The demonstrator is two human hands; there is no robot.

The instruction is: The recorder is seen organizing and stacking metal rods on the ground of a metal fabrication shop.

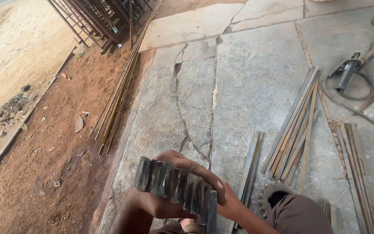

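Gripping stacked metal pieces [176, 186] above cracked stone paving [247, 82].

dull grey metal pieces [176, 187], rough cracked stone slabs [256, 86]

The left hand [152, 203] is cut off at the wrist by the bottom edge, its palm hidden behind the stack of short metal pieces [176, 186]. The right hand [221, 197] shows only fingers over the stack's top. Just right of that grip, a toothed wheel [267, 195] lies half hidden behind a knee [299, 214]. Far right, flat bars [360, 173] run off the frame.
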